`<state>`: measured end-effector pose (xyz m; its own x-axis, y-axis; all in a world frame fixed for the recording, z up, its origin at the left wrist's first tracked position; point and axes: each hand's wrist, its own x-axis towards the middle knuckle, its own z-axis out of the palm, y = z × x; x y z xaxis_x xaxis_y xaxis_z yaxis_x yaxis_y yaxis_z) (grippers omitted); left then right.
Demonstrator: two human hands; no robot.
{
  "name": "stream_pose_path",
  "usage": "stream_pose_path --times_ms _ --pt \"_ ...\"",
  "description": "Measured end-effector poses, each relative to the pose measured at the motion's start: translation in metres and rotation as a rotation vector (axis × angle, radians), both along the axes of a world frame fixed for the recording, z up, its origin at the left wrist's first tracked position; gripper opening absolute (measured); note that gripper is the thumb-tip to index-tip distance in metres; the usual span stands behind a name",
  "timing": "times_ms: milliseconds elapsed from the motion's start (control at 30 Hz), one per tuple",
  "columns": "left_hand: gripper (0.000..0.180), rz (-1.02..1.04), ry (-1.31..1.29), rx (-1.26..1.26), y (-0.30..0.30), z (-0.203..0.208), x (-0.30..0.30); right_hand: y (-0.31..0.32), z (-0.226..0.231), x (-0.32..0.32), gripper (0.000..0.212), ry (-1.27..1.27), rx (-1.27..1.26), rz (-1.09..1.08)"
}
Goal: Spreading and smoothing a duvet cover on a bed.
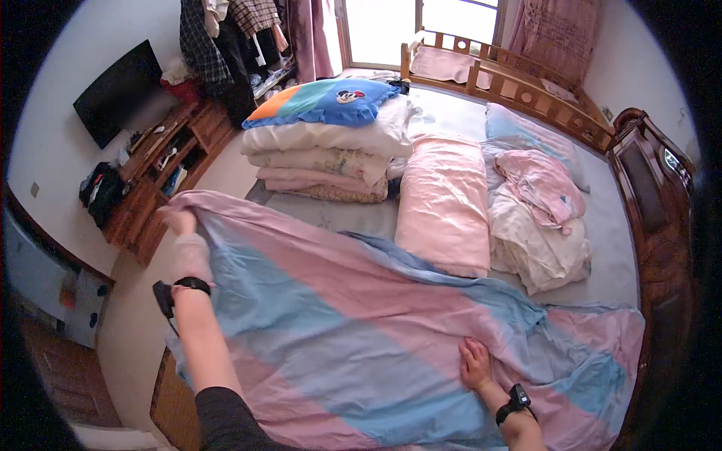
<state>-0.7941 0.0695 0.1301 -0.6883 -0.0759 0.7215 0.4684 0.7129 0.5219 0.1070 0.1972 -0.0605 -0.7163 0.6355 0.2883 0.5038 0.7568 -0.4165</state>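
Two hands at work on one bed, seen in the single head view. Our left hand (186, 239) reaches out to the far left edge of the pink-and-blue striped cotton sheet (361, 331); the fingers close on the sheet's hem and hold it raised off the mattress. A black band sits on that wrist. Our right hand (475, 362) lies flat and open, palm down, fingers spread, pressing the same sheet near its lower middle; it also wears a black wrist band.

The sheet lies spread across the near half of the bed, wrinkled toward the right, its far right corner bunched near the dark wooden bed frame (654, 218).

Beyond the sheet, a pale pink rectangular pillow (444, 203) lies on the grey mattress cover (338, 214). Just right of it sits a crumpled heap of pink and cream clothing (541, 218). To its left stands a stack of folded quilts (323, 158), topped by a blue-and-orange cartoon cushion (323, 101).

Far left, a black flat screen (116, 90) hangs above a low wooden shelf unit (165, 161).
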Motion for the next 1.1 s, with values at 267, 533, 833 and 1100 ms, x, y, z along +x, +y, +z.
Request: stream_pose_path --times_ms 267,533,833,1100 --pt "0.103 -0.651 -0.504 -0.123 0.047 -0.143 0.129 0.005 0.01 0.038 0.049 -0.141 -0.002 -0.087" --pt "0.07 -0.962 -0.288 -0.65 0.068 -0.188 0.284 0.004 -0.001 0.027 0.051 -0.094 -0.016 -0.055" --pt "0.032 -1.151 -0.313 -0.692 0.133 -0.138 0.319 0.001 0.003 0.022 0.048 -0.107 -0.068 -0.081" --pt "0.03 -1.433 -0.051 -0.688 0.171 -0.138 0.397 0.002 0.012 0.027 0.047 -0.108 -0.044 -0.08"
